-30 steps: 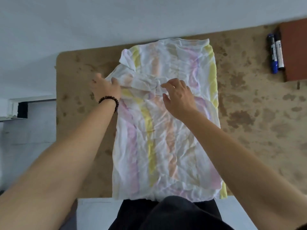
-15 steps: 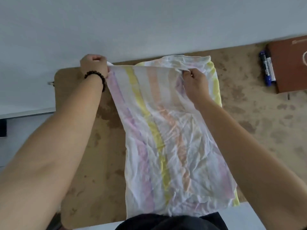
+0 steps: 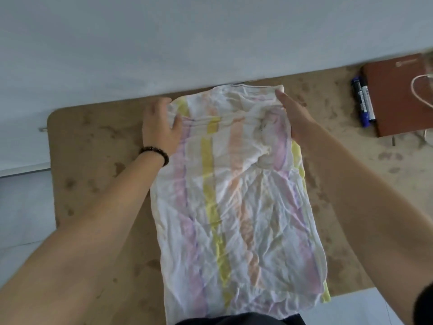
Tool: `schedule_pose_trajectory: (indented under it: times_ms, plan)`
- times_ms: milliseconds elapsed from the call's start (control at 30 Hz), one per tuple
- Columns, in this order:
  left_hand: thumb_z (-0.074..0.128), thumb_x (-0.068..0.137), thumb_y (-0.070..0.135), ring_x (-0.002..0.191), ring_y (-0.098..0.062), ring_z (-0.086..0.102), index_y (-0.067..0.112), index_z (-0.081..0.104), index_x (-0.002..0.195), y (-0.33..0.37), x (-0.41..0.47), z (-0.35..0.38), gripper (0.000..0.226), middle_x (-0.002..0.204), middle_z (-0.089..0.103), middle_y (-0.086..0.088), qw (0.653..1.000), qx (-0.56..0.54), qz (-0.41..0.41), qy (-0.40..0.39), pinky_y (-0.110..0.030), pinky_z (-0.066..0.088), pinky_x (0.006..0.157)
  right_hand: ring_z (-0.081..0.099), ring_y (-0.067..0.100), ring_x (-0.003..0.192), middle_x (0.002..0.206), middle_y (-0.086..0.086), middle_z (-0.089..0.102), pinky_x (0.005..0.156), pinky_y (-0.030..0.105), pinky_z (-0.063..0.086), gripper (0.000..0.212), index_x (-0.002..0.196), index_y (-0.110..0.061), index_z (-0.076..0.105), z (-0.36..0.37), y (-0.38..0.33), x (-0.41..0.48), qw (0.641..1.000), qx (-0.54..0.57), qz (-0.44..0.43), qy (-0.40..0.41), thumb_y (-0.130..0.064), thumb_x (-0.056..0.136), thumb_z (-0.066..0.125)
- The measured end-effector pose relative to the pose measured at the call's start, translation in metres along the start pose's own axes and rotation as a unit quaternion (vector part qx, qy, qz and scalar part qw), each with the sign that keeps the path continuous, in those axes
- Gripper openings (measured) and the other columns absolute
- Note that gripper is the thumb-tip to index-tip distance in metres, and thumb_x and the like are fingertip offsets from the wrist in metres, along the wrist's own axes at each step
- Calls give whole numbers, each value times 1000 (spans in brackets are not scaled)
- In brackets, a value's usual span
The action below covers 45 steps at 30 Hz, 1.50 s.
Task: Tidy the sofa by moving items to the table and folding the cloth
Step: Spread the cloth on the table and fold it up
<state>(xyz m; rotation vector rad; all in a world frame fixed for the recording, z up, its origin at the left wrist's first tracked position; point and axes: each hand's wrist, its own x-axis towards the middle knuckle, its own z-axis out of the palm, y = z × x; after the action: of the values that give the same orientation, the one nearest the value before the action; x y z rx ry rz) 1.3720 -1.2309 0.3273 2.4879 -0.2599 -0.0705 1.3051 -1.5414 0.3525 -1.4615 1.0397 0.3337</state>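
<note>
Striped cloth (image 3: pixel 236 207) lies flat on the table (image 3: pixel 98 165); left hand (image 3: pixel 161 127) and right hand (image 3: pixel 295 118) rest unclenched, palms pressing the cloth's far corners.

The cloth (image 3: pixel 236 198) covers the table (image 3: pixel 98 160) middle. Bare room lies along the left edge and right of the cloth; markers (image 3: pixel 362 102) and a notebook (image 3: pixel 398 95) block the far right corner.

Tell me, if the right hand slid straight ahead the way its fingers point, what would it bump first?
Probably nothing soon. The right hand points up-left along the striped cloth's far edge, so it would likely leave the brown table; the markers lie off to its right.
</note>
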Motion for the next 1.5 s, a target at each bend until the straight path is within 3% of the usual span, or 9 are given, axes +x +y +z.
schedule_pose_trajectory:
  times_ms: [100,200,433,633,767,867,1033,1167,1500]
  plan:
    - [47,96,27,125,-33,45,9,58,119,-6,-3,17,31,128,55,-14,982,168,69,-58,-46,32,104,60,19,114,134,2,56,99,37,50,88,142,-18,47,0,12,3,994,-77,-54,51,-57,70,82]
    - [46,96,33,113,-34,47,13,65,107,-7,7,21,29,113,57,-13,960,258,89,-60,-50,27,100,62,21,108,121,2,64,93,35,52,54,132,-17,59,-1,17,10,964,-211,-113,112,-45,86,70]
    - [50,94,41,97,-34,49,18,66,95,-12,29,2,29,101,55,-13,973,225,17,54,-39,30,81,40,8,59,65,-11,44,55,25,33,28,75,-20,50,-8,4,31,949,-165,-185,197,-38,97,49]
    - [52,93,34,96,-20,62,19,62,104,-20,60,-4,20,101,68,5,977,41,-193,75,-24,37,70,57,22,96,106,7,65,73,24,38,31,110,-8,64,5,-13,55,932,-206,-202,219,-22,100,38]
    - [54,90,32,93,-18,63,20,62,102,-17,62,3,19,95,67,8,980,24,-179,79,-21,37,69,55,23,93,106,11,64,67,22,28,31,107,-4,63,9,-17,67,908,-279,-197,243,-20,98,38]
    - [55,88,32,91,-18,62,16,57,111,-10,51,5,27,96,67,5,984,8,-156,88,-21,37,69,52,31,119,135,13,51,92,33,38,41,135,-12,52,20,-15,56,884,-331,-203,261,-29,98,43]
    - [54,91,33,112,-37,53,12,58,117,0,-18,28,34,118,58,-16,982,151,49,100,-49,44,90,27,38,146,159,18,29,117,48,21,50,149,-16,41,54,38,5,746,-470,-416,224,-31,101,40]
    - [25,94,68,149,-34,4,31,20,152,-30,-32,40,69,161,12,-15,953,288,13,-94,-63,-2,113,-2,34,153,166,13,2,121,54,1,65,158,-30,19,50,67,22,751,-558,-339,99,-58,101,30]
    - [18,87,80,148,-36,0,34,11,153,-46,-17,42,81,162,1,-16,957,273,19,-99,-66,2,112,0,42,151,165,20,5,120,60,3,68,159,-21,16,44,68,18,713,-585,-362,135,-57,103,27]
